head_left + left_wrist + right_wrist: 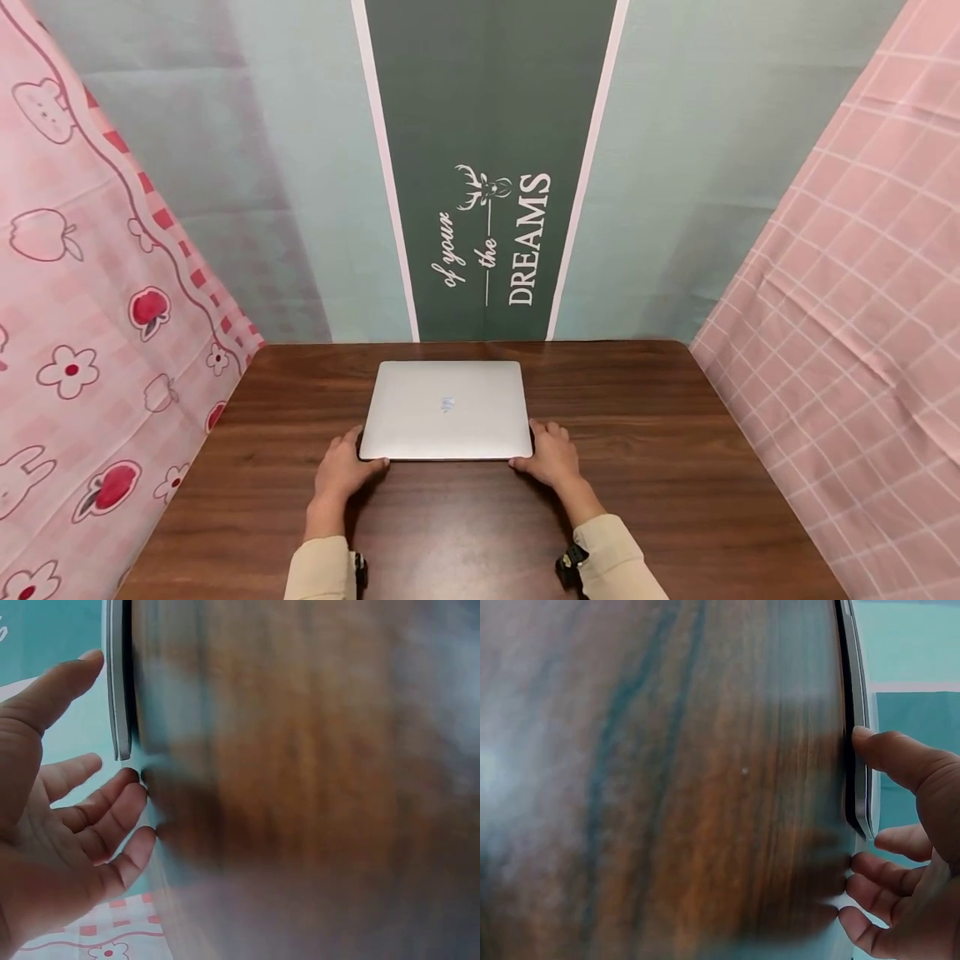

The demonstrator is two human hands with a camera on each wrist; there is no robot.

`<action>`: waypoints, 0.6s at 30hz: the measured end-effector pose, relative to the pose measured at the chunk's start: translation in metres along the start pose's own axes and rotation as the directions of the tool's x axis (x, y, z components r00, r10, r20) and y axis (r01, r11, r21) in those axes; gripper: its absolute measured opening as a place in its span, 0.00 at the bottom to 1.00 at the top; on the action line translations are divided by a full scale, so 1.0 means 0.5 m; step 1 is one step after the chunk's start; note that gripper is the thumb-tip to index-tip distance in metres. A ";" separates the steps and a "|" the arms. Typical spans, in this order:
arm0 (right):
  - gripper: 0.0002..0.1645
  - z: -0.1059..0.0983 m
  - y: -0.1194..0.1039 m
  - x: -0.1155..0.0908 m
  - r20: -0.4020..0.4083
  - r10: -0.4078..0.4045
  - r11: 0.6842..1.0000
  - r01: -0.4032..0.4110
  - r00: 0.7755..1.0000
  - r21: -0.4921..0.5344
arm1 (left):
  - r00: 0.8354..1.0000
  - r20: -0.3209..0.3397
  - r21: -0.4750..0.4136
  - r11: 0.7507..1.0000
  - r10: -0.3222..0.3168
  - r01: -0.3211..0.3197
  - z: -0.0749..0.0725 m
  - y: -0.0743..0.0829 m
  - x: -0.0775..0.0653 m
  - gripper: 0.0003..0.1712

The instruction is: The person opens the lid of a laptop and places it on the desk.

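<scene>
A closed silver laptop [447, 421] lies flat with a small shiny logo mid-lid. My left hand [347, 468] is at its near left corner, thumb by the front edge and fingers along the left side. The left wrist view shows that thumb [64, 686] close to the laptop's thin edge [120, 690], the fingers spread and loosely bent low by the tabletop. At the near right corner is my right hand [551, 457]. In the right wrist view its thumb tip [862, 735] touches the laptop's front edge [857, 780], with the other fingers loosely bent beside the corner.
The brown wooden table [660, 492] ends at a grey-green curtain [480, 108] with printed words behind the laptop. A pink fruit-print cloth [97, 333] hangs on the left, and a pink checked cloth [862, 292] on the right. Dark wrist cameras [572, 567] sit at both sleeves.
</scene>
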State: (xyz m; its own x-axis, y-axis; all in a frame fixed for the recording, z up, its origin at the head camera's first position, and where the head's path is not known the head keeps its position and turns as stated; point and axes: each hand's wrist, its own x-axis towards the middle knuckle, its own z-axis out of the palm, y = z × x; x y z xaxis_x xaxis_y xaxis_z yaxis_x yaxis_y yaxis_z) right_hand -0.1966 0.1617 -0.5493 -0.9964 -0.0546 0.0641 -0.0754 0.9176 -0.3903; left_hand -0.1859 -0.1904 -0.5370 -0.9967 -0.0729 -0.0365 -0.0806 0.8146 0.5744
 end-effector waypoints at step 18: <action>0.49 0.008 -0.011 0.007 0.029 0.087 0.986 -0.090 0.996 0.137 | 0.999 0.030 -0.064 0.997 -0.037 0.039 0.007 0.017 0.015 0.48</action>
State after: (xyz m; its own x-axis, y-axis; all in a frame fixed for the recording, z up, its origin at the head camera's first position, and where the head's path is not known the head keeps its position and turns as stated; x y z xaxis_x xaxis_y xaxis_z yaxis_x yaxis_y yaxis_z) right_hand -0.1997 0.1550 -0.5509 -0.9999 0.0140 0.0032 0.0103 0.8559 -0.5170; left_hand -0.1942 -0.1818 -0.5352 -0.9929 -0.0858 -0.0826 -0.1186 0.7725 0.6239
